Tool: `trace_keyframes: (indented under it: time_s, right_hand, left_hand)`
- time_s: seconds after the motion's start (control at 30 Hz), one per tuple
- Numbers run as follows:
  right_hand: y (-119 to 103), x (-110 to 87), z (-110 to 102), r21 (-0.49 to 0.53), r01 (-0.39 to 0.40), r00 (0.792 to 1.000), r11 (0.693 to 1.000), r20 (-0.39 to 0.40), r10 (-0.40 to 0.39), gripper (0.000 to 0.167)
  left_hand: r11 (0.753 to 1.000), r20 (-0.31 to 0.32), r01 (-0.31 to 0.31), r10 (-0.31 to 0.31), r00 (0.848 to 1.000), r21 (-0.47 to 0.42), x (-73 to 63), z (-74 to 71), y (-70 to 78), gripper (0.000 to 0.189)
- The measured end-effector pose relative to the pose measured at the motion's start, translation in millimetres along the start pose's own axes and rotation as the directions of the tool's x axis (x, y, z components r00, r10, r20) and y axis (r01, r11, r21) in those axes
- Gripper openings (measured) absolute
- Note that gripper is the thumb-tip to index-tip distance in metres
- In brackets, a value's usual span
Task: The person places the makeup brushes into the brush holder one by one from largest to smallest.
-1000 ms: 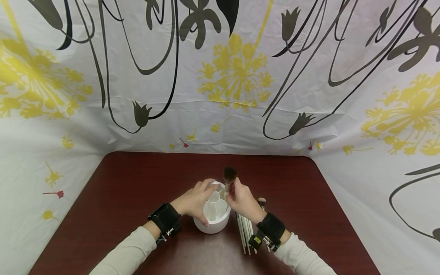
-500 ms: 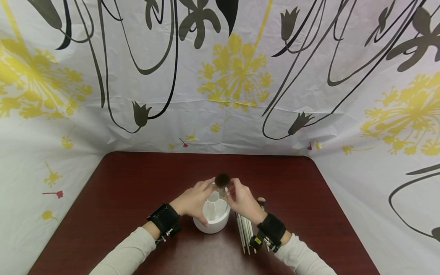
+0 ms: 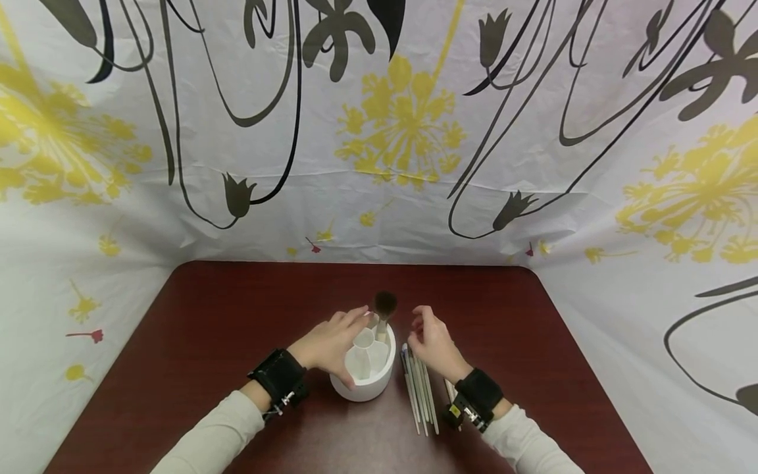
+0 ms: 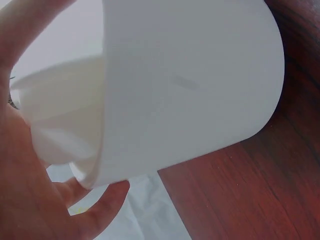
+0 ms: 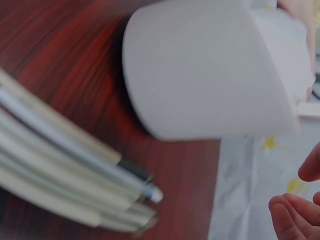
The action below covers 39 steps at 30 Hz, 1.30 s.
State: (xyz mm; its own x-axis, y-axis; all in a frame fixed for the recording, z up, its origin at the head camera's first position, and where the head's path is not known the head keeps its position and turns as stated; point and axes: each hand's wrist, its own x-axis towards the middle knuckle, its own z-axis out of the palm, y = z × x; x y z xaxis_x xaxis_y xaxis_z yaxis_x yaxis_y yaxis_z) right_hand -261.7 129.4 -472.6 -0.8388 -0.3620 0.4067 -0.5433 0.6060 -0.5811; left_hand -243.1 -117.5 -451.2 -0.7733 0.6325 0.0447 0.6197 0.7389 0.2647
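White cup (image 3: 362,392) at lower centre is gripped by the left hand (image 3: 329,343), fingers wide; a brush (image 3: 383,313) is propped inside; the right hand (image 3: 437,345) is held nearby, fingers loosely curled.

Glossy reddish-brown wood-grain table (image 3: 249,296) takes up the lower middle. Wrinkly white sheet (image 3: 426,224) all over the top and sides, with big yellow flower prints (image 3: 408,125) upper left, upper center and right.

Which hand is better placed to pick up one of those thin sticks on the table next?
Probably the right hand: it holds nothing and hovers by the thin sticks. The left hand holds the white cup, on the side away from them.
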Motion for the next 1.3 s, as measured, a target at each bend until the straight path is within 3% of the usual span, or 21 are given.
trace_keyframes:
  time_s: [0.23,0.63,0.9,1.3]
  right_hand:
    - [26.6,-11.5,-6.6,-0.034,-0.131,0.989,0.991,0.063,0.133,0.036]
    - [64.7,-28.3,-19.7,-0.069,-0.346,0.924,0.936,0.144,0.353,0.039]
    - [79.2,-45.0,-18.6,-0.23,-0.393,0.889,0.89,0.153,0.432,0.037]
    - [83.0,-54.3,-18.0,-0.225,-0.406,0.869,0.886,0.205,0.451,0.027]
  left_hand:
    - [0.996,0.011,0.03,-0.029,1.0,-0.087,-5.4,-4.2,-6.5,0.119]
    - [0.99,-0.085,0.002,-0.014,0.996,-0.143,-12.1,-6.6,-19.4,0.118]
    - [0.981,-0.044,0.06,-0.069,0.997,-0.184,-13.6,-2.8,-18.8,0.122]
    - [0.947,0.007,0.103,-0.106,0.994,-0.305,-12.4,-7.7,-16.7,0.121]
